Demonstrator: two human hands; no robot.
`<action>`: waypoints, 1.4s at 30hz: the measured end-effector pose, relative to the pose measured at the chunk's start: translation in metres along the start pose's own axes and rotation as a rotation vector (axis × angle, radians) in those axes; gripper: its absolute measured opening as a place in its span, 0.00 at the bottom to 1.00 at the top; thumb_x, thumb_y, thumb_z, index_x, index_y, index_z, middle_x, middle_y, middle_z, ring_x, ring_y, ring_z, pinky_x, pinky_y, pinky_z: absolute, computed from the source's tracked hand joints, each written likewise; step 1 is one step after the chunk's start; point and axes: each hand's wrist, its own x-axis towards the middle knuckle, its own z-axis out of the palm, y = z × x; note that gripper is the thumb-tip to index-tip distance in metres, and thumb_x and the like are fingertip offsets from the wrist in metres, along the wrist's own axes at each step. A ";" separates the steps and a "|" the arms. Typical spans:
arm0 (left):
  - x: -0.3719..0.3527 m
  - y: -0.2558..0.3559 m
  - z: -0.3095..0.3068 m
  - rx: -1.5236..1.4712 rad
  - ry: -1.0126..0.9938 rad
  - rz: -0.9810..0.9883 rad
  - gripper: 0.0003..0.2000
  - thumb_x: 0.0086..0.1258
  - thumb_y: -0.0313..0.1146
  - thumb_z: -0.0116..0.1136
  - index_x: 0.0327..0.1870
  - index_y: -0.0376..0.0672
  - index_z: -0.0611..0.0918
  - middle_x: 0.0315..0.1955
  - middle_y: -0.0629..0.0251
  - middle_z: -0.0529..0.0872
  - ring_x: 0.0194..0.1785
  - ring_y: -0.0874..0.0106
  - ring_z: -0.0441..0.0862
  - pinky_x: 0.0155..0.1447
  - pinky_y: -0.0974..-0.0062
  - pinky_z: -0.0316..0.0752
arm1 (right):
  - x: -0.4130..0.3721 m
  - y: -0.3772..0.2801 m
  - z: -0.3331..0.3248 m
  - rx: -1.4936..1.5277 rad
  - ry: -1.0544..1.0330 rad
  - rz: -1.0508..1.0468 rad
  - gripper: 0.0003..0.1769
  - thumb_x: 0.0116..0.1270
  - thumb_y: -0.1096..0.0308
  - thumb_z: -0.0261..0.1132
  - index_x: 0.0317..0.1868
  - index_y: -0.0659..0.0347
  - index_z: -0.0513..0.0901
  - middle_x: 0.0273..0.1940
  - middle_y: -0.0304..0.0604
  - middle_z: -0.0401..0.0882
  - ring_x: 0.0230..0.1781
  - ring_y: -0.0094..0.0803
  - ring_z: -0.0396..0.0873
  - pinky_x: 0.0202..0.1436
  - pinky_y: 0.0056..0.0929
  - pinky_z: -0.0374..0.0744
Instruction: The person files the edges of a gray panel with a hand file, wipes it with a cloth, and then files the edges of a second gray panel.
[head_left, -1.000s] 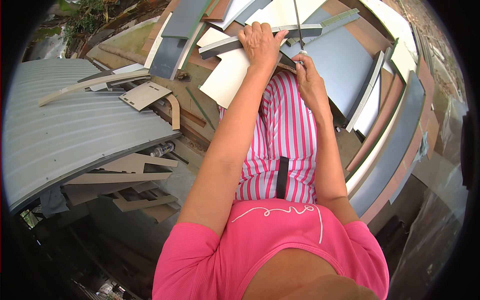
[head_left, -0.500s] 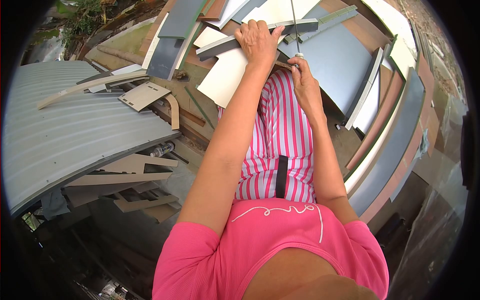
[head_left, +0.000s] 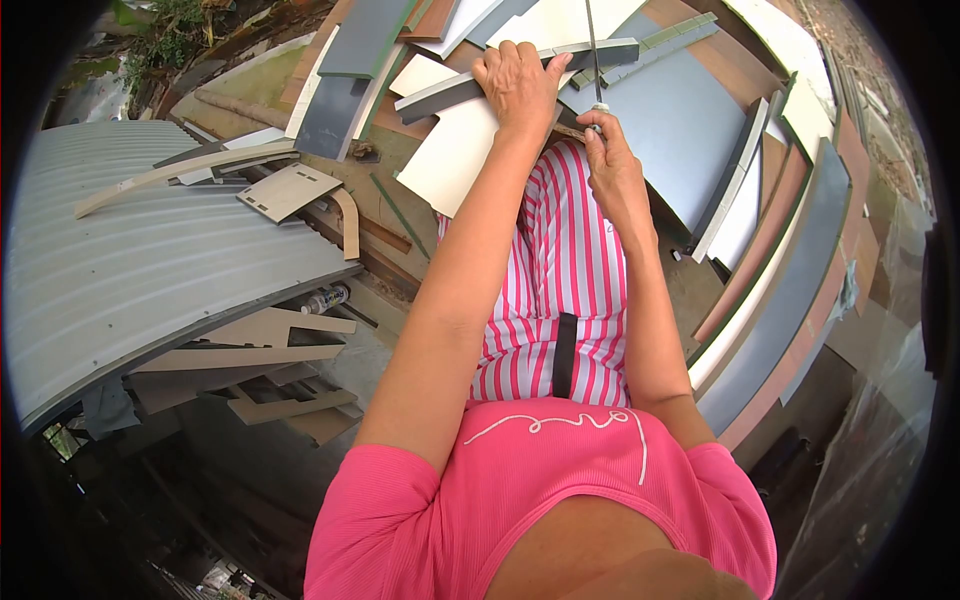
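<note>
My left hand (head_left: 517,88) is clamped over a narrow grey strip of board (head_left: 440,97), fingers on its far side and thumb stretched along it. In my right hand (head_left: 612,160) is the handle of a tool with a long thin blade (head_left: 592,30), seen nearly edge-on, which looks like a hand saw. The blade crosses the strip near its right end; whether it cuts into it I cannot make out. Beneath the strip are cream board pieces (head_left: 450,155) and a large blue-grey panel (head_left: 680,125). My striped trouser legs (head_left: 575,220) are just below my hands.
Long board strips (head_left: 780,290) lean along the right. A green-edged strip (head_left: 660,48) lies beyond the saw. On the left are a corrugated metal sheet (head_left: 150,230), a curved wooden strip (head_left: 180,175) and a slotted board (head_left: 288,190). A bottle (head_left: 326,298) lies by the sheet's edge.
Almost nothing differs. Both hands, the strip and the saw appear shifted very slightly to the right, and the grips are the same.
</note>
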 end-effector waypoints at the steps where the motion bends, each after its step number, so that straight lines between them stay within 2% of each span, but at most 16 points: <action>1: -0.001 0.000 0.000 -0.002 -0.001 -0.003 0.22 0.59 0.54 0.68 0.26 0.41 0.80 0.28 0.60 0.79 0.39 0.59 0.74 0.50 0.59 0.61 | -0.001 -0.003 -0.004 -0.007 -0.011 0.010 0.12 0.79 0.59 0.52 0.58 0.48 0.73 0.33 0.56 0.83 0.38 0.54 0.84 0.43 0.44 0.76; 3: -0.002 0.000 0.001 0.001 -0.001 0.001 0.22 0.59 0.54 0.68 0.26 0.41 0.80 0.28 0.60 0.79 0.39 0.59 0.74 0.51 0.59 0.61 | -0.001 0.003 -0.005 -0.015 -0.020 0.020 0.12 0.79 0.59 0.52 0.57 0.48 0.73 0.32 0.56 0.83 0.36 0.54 0.83 0.42 0.43 0.76; 5: 0.000 0.000 0.000 0.008 0.005 0.004 0.22 0.59 0.54 0.68 0.26 0.41 0.80 0.28 0.60 0.79 0.39 0.59 0.74 0.51 0.59 0.62 | 0.000 0.013 0.001 -0.049 0.088 -0.159 0.12 0.79 0.59 0.52 0.58 0.48 0.73 0.29 0.54 0.81 0.32 0.51 0.82 0.41 0.41 0.76; 6: -0.001 0.000 -0.001 0.007 0.000 0.003 0.22 0.58 0.54 0.68 0.25 0.41 0.80 0.28 0.60 0.79 0.39 0.59 0.74 0.50 0.59 0.62 | 0.002 0.018 0.003 -0.049 0.086 -0.161 0.12 0.79 0.59 0.52 0.58 0.48 0.73 0.29 0.54 0.81 0.32 0.51 0.82 0.41 0.41 0.76; 11: -0.001 0.001 0.000 0.016 -0.007 0.001 0.22 0.57 0.53 0.69 0.25 0.41 0.80 0.28 0.61 0.78 0.39 0.60 0.74 0.50 0.60 0.62 | 0.001 0.004 -0.006 -0.009 -0.003 -0.035 0.12 0.80 0.58 0.52 0.58 0.48 0.74 0.28 0.51 0.79 0.28 0.42 0.78 0.40 0.39 0.76; 17: -0.002 0.000 -0.001 0.005 0.006 0.006 0.22 0.59 0.54 0.68 0.25 0.41 0.80 0.29 0.61 0.78 0.39 0.60 0.74 0.50 0.60 0.61 | 0.000 -0.001 -0.015 0.030 -0.044 0.005 0.13 0.79 0.58 0.52 0.58 0.49 0.74 0.27 0.49 0.77 0.27 0.39 0.76 0.40 0.37 0.76; 21: -0.001 0.001 -0.002 0.006 0.000 0.008 0.22 0.59 0.54 0.68 0.25 0.41 0.80 0.28 0.61 0.78 0.39 0.60 0.74 0.50 0.59 0.61 | 0.001 0.014 -0.001 0.011 0.020 -0.084 0.12 0.79 0.59 0.52 0.58 0.49 0.74 0.26 0.51 0.77 0.26 0.42 0.77 0.39 0.38 0.76; 26: 0.000 -0.001 0.000 0.005 -0.002 0.013 0.22 0.60 0.55 0.67 0.25 0.41 0.80 0.28 0.60 0.79 0.39 0.60 0.74 0.50 0.59 0.61 | 0.003 0.018 0.004 0.035 0.032 -0.135 0.12 0.79 0.60 0.52 0.58 0.49 0.72 0.26 0.55 0.79 0.30 0.51 0.81 0.39 0.42 0.75; 29: 0.001 0.001 -0.002 0.005 0.001 0.011 0.22 0.59 0.54 0.68 0.25 0.41 0.79 0.28 0.60 0.79 0.39 0.60 0.74 0.49 0.59 0.62 | 0.006 0.020 0.006 0.025 0.043 -0.153 0.12 0.79 0.60 0.52 0.58 0.48 0.72 0.28 0.56 0.79 0.31 0.51 0.81 0.40 0.43 0.76; 31: 0.000 0.002 -0.003 0.004 -0.120 -0.057 0.23 0.60 0.54 0.67 0.29 0.38 0.82 0.32 0.57 0.81 0.44 0.59 0.74 0.55 0.60 0.62 | 0.009 0.021 0.008 0.032 0.037 -0.146 0.12 0.79 0.60 0.52 0.58 0.48 0.72 0.29 0.56 0.80 0.31 0.51 0.81 0.41 0.43 0.76; 34: 0.001 0.000 0.000 0.007 -0.010 -0.001 0.22 0.59 0.53 0.69 0.25 0.41 0.79 0.29 0.59 0.80 0.39 0.59 0.74 0.50 0.59 0.62 | 0.007 0.018 0.006 0.030 0.026 -0.115 0.12 0.80 0.60 0.51 0.58 0.48 0.72 0.31 0.56 0.82 0.33 0.51 0.82 0.42 0.42 0.77; 42: 0.001 0.000 0.000 0.011 -0.007 -0.001 0.22 0.59 0.53 0.69 0.25 0.41 0.80 0.29 0.60 0.79 0.39 0.60 0.74 0.50 0.59 0.62 | 0.001 0.004 -0.003 0.009 -0.028 0.016 0.13 0.80 0.58 0.51 0.59 0.47 0.72 0.32 0.53 0.83 0.34 0.49 0.83 0.43 0.41 0.77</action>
